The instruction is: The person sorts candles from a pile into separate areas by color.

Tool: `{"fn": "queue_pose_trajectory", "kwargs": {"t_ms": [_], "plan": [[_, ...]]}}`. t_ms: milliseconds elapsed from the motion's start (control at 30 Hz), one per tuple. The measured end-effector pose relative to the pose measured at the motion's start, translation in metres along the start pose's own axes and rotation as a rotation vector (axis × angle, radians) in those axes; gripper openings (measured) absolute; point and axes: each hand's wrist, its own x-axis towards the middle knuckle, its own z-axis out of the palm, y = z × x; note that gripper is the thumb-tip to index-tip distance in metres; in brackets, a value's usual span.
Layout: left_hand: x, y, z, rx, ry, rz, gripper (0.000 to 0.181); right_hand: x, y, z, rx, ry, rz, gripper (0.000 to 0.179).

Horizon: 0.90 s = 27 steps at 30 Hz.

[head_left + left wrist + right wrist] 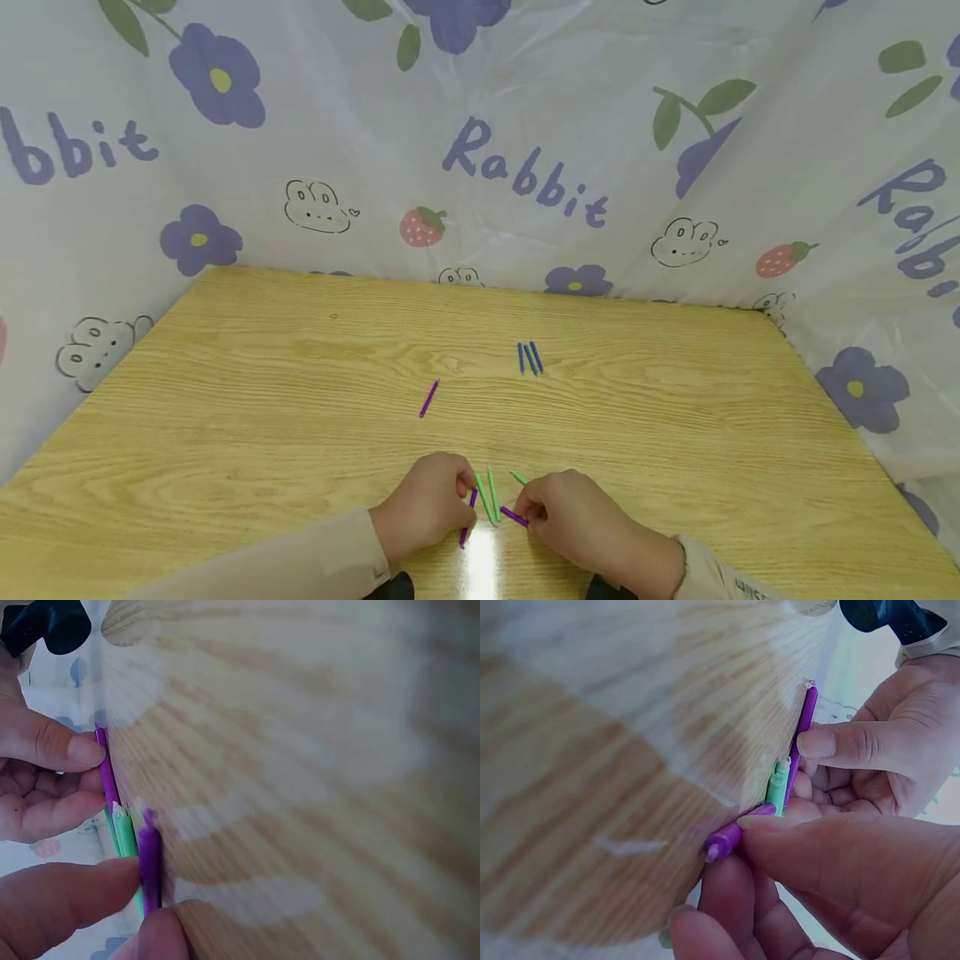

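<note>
In the head view, the lower part of a green stick and one end of a purple stick are being hidden by the right hand. The middle of a second purple stick is being covered by the left hand. Both sleeves are being cut off by the bottom edge, and the printed cloth by the picture's sides. The blue sticks are being shown too small for detail. In the left wrist view, the tabletop is being blurred rightward.
</note>
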Motion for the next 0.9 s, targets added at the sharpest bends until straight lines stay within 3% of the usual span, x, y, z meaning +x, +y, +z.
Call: {"fn": "queue_pose_trajectory", "kwargs": {"t_ms": [900], "plan": [[-0.0041,-0.0003,-0.0002,-0.056,-0.018,0.041,0.023,0.0001,-0.0014,0.0002,-0.047,-0.004,-0.012,0.02]]}}
